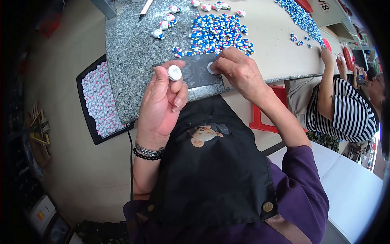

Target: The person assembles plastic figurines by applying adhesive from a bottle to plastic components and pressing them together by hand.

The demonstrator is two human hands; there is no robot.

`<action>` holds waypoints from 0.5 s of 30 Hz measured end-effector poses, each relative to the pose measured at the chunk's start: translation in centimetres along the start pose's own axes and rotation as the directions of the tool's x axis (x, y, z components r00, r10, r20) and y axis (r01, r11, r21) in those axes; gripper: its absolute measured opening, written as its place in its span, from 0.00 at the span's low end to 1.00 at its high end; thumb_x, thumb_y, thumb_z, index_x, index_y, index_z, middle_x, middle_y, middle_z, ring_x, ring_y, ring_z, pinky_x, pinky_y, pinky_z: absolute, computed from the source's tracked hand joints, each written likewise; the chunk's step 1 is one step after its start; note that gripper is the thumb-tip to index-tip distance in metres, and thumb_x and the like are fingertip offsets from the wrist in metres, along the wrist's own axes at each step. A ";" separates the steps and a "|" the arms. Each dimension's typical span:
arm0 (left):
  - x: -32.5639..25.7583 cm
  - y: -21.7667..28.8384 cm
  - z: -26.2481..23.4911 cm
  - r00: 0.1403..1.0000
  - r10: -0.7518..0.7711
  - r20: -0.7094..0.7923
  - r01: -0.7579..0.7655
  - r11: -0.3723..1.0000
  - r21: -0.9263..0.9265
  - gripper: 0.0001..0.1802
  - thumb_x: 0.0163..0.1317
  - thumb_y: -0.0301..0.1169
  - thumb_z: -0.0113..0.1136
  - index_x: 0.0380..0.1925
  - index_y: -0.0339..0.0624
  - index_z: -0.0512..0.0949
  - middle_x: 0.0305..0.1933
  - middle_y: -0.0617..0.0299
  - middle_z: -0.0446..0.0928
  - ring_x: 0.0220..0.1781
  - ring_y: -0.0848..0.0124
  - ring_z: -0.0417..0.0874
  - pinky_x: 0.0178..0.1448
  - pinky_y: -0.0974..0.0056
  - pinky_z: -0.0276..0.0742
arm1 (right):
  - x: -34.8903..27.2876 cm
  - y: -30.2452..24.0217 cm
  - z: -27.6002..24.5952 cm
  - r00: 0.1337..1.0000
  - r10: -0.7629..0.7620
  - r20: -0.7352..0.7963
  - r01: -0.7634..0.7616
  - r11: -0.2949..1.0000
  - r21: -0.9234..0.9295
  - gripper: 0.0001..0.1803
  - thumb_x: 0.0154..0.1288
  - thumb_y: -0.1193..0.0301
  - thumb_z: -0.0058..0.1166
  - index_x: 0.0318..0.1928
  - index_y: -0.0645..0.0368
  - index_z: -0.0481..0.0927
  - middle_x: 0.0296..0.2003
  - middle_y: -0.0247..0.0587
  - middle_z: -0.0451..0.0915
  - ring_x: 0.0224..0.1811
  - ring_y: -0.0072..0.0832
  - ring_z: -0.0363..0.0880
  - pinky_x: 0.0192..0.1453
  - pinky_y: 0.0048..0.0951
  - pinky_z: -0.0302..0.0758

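Observation:
Between thumb and fingers, my left hand (164, 91) holds a small white round piece (174, 72) with a hollow on its face. My right hand (239, 71) is closed in a pinch at a dark grey mat (197, 75). Its fingertips meet the edge of a small whitish disc (211, 68); whether they grip it or something smaller is hidden. Just beyond the mat lies a dense patch of small blue, white and pink figure parts (217, 34). Several white-headed figures (164, 25) stand in a row farther left.
A black tray (95, 140) full of white and pink pieces sits left of the granite tabletop (126, 53). A pen-like tool (145, 10) lies at the far edge. More blue parts (300, 18) are heaped at far right, near a co-worker in a striped shirt (345, 107) beside a red stool (258, 118).

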State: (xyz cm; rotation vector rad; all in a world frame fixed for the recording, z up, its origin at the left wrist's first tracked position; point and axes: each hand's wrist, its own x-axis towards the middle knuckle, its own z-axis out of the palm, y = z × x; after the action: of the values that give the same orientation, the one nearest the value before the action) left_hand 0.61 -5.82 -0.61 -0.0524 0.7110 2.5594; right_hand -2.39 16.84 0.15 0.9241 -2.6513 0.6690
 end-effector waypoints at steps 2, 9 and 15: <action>0.1 -0.1 -0.2 1.000 -0.007 0.013 0.008 1.000 -0.026 0.25 0.72 0.49 0.41 0.52 0.37 0.70 0.27 0.66 0.66 0.23 0.76 0.67 0.24 0.75 0.60 | 0.2 0.1 -0.1 0.999 0.029 -0.018 -0.028 0.998 0.053 0.08 0.50 0.82 0.61 0.32 0.62 0.80 0.29 0.39 0.76 0.33 0.33 0.78 0.35 0.32 0.75; 0.6 -0.4 1.2 0.998 -0.008 -0.067 0.005 0.999 -0.048 0.20 0.72 0.43 0.45 0.54 0.39 0.70 0.36 0.60 0.75 0.32 0.74 0.72 0.32 0.72 0.67 | -0.2 -0.2 0.5 0.816 0.571 -0.096 -0.356 0.626 0.694 0.04 0.58 0.81 0.60 0.36 0.65 0.83 0.31 0.36 0.81 0.31 0.22 0.79 0.35 0.23 0.76; 1.4 -1.5 1.8 0.993 0.074 -0.095 -0.069 0.996 0.051 0.17 0.72 0.38 0.48 0.54 0.41 0.71 0.43 0.61 0.74 0.37 0.73 0.72 0.40 0.71 0.70 | 1.1 -3.7 -0.5 0.700 0.710 0.074 -0.239 0.136 0.962 0.06 0.59 0.82 0.59 0.38 0.68 0.80 0.31 0.41 0.80 0.29 0.23 0.78 0.35 0.24 0.76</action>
State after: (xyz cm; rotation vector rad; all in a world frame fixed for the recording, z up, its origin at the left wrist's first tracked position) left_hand 0.22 -3.21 0.03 -0.1380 0.8245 2.6211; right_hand -0.79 13.91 2.22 -0.1335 -1.8775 2.4542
